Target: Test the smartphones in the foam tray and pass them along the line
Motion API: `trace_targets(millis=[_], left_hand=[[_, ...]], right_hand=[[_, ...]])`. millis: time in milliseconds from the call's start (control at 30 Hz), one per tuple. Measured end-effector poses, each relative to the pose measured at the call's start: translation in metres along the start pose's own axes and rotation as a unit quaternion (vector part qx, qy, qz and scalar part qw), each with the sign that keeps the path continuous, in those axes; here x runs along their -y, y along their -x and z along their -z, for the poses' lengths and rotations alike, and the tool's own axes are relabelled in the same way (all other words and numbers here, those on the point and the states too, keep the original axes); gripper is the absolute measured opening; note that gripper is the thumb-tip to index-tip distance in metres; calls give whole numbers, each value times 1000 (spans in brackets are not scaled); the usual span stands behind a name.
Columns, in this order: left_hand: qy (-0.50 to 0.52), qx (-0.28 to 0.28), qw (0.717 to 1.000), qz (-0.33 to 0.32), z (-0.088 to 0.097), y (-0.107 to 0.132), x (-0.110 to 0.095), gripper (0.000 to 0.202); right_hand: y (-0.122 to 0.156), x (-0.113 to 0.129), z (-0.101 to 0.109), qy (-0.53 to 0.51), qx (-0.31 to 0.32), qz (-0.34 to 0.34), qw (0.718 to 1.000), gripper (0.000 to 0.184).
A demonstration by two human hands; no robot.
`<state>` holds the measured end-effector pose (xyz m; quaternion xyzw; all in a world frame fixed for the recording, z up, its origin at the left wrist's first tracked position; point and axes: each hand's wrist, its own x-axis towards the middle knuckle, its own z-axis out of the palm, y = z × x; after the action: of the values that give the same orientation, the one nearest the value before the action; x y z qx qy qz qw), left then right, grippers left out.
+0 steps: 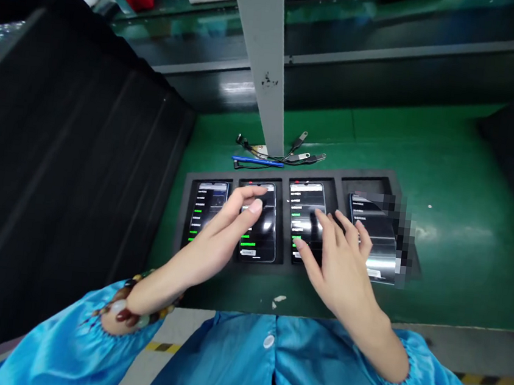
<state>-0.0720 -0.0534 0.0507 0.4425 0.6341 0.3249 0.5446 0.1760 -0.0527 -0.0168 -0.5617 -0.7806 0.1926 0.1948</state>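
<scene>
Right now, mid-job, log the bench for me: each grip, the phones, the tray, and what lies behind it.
Left grip: open, over the second phone from the left; contact unclear
Right grip: spread open over the third phone; contact unclear
Ends: first phone left; fourth phone right, partly pixelated
Tray: dark, divided in four, under the phones
Behind tray: blue pen-like stick, black cables, grey post

Phone screens [266, 236] showed black, lined with white and green text. Tray [282, 232] was dark grey; tabletop [461, 171], green; pen [258, 161], blue. Sleeves [71, 338] were bright blue; bead bracelet [121, 309] mixed brown and red. Post [263, 46] was grey, black-flecked; floor tape [494, 381], striped yellow and black.
</scene>
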Motion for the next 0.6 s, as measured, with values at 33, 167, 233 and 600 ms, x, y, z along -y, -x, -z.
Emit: trace_targets(millis=[33, 167, 233, 600], left_hand=[[0, 2, 1000, 2, -1, -3, -1, 56], [14, -9, 1000, 17, -5, -17, 0, 53], [18, -26, 999, 25, -6, -23, 0, 50], [86, -109, 989, 45, -8, -19, 9, 41]], right_hand=[[-1, 1, 0, -4, -2, 1, 1000, 66], [-1, 0, 1, -34, 1, -2, 999, 68], [1, -1, 3, -70, 8, -9, 997, 69], [-2, -2, 5, -515, 42, -159, 842, 78]])
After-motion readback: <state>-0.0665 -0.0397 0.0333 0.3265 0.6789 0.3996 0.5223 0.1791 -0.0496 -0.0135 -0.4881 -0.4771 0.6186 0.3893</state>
